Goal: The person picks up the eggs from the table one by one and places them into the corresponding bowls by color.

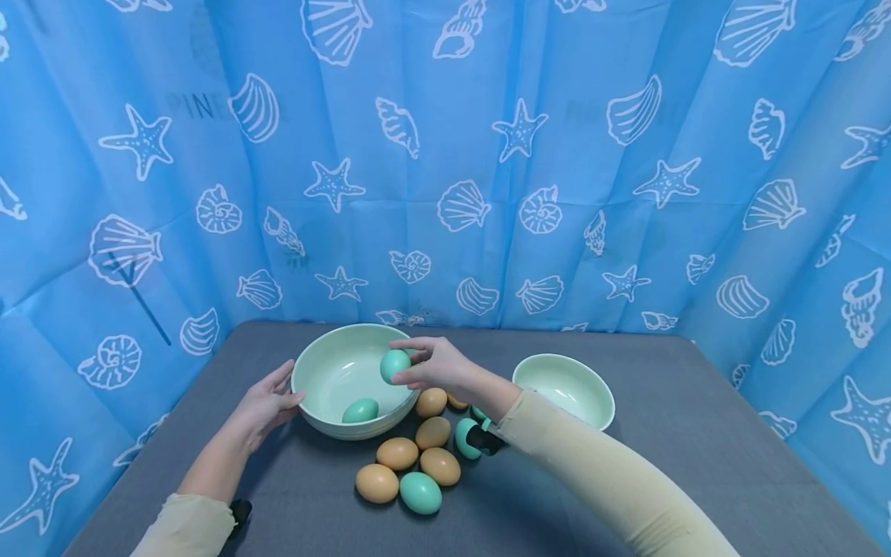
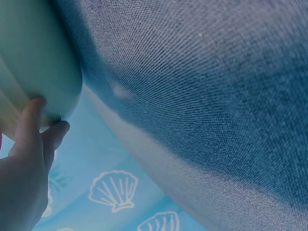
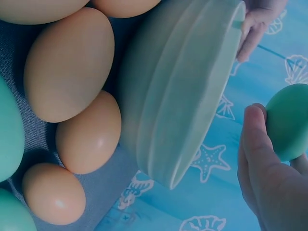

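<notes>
My right hand pinches a green egg between thumb and fingertips, above the right part of a large pale green bowl. Another green egg lies inside that bowl. At the bowl's left side, my left hand holds it, with the thumb at the rim and other fingers against the outer wall. The left wrist view shows fingertips touching the bowl's wall. Several brown eggs lie on the table in front and to the right of the bowl, with a green egg nearest the front.
A smaller pale green bowl stands on the right, partly behind my right sleeve. More green eggs lie under the right forearm. Grey cloth covers the table. A blue curtain with white shells hangs behind.
</notes>
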Demonstrator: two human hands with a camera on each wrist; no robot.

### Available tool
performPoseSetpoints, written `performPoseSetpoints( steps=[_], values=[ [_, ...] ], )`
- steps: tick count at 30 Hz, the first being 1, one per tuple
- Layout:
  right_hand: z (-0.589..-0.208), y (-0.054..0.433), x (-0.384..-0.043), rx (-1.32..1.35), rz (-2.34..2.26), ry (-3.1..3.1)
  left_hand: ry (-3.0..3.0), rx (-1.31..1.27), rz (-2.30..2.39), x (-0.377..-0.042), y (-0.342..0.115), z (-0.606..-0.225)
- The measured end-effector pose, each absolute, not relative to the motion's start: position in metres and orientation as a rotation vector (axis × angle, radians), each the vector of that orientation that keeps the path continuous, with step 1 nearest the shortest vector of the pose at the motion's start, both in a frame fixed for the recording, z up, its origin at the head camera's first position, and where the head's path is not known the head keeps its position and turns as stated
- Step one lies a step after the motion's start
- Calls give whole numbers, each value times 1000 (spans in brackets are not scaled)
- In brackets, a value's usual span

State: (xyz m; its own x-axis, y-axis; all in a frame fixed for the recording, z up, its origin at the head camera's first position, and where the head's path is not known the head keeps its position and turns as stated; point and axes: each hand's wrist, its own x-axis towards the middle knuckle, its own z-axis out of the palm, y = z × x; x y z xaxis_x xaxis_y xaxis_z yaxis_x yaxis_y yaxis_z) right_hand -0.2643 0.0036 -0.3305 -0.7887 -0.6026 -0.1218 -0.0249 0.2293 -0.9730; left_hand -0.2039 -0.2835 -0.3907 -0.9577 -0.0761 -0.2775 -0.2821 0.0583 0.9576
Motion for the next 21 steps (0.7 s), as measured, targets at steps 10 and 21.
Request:
performPoseSetpoints(
  steps=[10, 21],
  values=[
    [-338, -11, -270, -526, -1601, 2017, 2197, -390, 2012, -205, -283, -392],
    [-359, -31, -281, -518, -1601, 2009, 2228, -405, 2003, -205, -283, -395]
  ],
)
